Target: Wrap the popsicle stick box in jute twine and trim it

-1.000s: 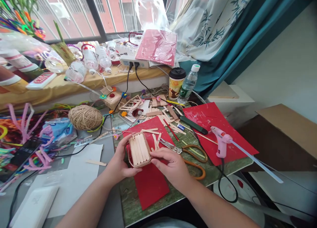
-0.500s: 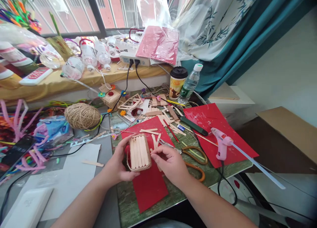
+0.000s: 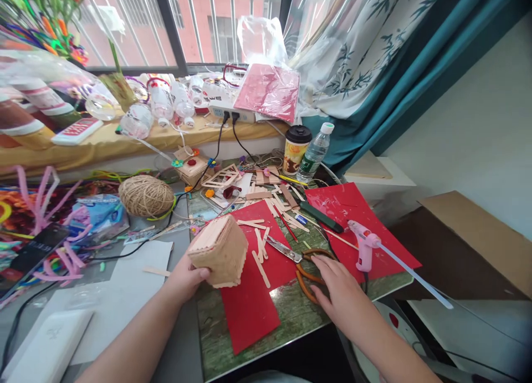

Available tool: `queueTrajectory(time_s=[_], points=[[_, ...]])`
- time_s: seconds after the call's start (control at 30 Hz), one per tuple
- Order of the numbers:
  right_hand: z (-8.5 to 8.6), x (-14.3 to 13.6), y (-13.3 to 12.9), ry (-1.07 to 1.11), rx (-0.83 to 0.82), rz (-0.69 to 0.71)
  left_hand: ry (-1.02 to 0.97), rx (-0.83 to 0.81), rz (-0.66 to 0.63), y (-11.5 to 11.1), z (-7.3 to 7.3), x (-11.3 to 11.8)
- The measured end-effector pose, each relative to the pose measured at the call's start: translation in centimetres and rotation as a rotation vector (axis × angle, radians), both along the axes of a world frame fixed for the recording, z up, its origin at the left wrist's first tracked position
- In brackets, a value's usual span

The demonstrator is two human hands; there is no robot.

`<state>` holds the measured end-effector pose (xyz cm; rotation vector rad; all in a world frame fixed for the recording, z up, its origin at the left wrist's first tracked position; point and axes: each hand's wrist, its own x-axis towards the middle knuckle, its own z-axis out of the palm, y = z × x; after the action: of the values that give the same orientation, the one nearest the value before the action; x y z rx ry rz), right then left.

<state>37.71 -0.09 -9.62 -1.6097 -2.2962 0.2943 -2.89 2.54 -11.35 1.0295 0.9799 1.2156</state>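
My left hand (image 3: pixel 189 275) grips a small box made of wooden craft sticks (image 3: pixel 226 253), tilted above the red paper with its plain side toward me. Most of the left fingers are hidden behind the box. On the right, my right hand (image 3: pixel 336 286) lies at the scissors (image 3: pixel 300 259), its fingers stretched over the orange handles and the thumb apart from them. The scissors rest with their blades on the red paper (image 3: pixel 251 322). Several loose craft sticks (image 3: pixel 261 269) lie between the box and the blades.
A pink glue gun (image 3: pixel 366 244) sits on another red sheet (image 3: pixel 390 250) at the right. Behind are a green-handled cutter (image 3: pixel 321 216), a cup (image 3: pixel 297 150) and a water bottle (image 3: pixel 316 153). A twine ball (image 3: pixel 146 197) and black cords occupy the left side.
My right hand has left the box and moved right to the scissors. The box has been turned, showing a plain side instead of the slatted one, and a craft stick now lies on the red paper.
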Motion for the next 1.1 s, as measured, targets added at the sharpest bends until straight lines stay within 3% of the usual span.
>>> queueTrajectory(time_s=[0.17,0.3,0.43,0.6,0.77,0.87,0.97,1.1], points=[[-1.1,0.3,0.5,-0.013,0.074,0.036,-0.222,-0.060,-0.057,-0.6,0.9,0.2],[-1.9,0.2,0.2,0.030,0.055,-0.032,-0.226,-0.045,-0.043,-0.6,2.0,0.8],[-2.3,0.4,0.1,-0.009,-0.025,-0.105,-0.162,-0.001,0.050,-0.1,1.7,1.0],[-0.6,0.7,0.6,0.039,-0.091,-0.143,-0.063,0.050,0.149,0.2,0.8,0.7],[0.9,-1.7,-0.4,0.590,-0.316,-0.220,0.122,0.175,0.135,-0.1,1.8,1.0],[1.3,-4.6,-1.8,0.816,-0.524,-0.168,0.249,0.325,0.161,-0.5,2.5,1.6],[2.3,-7.5,-3.0,0.873,-0.630,-0.064,0.340,0.467,0.300,-0.8,3.0,2.4],[4.5,-9.9,-3.5,0.687,-0.693,0.072,0.399,0.589,0.496,-1.1,3.3,3.0]])
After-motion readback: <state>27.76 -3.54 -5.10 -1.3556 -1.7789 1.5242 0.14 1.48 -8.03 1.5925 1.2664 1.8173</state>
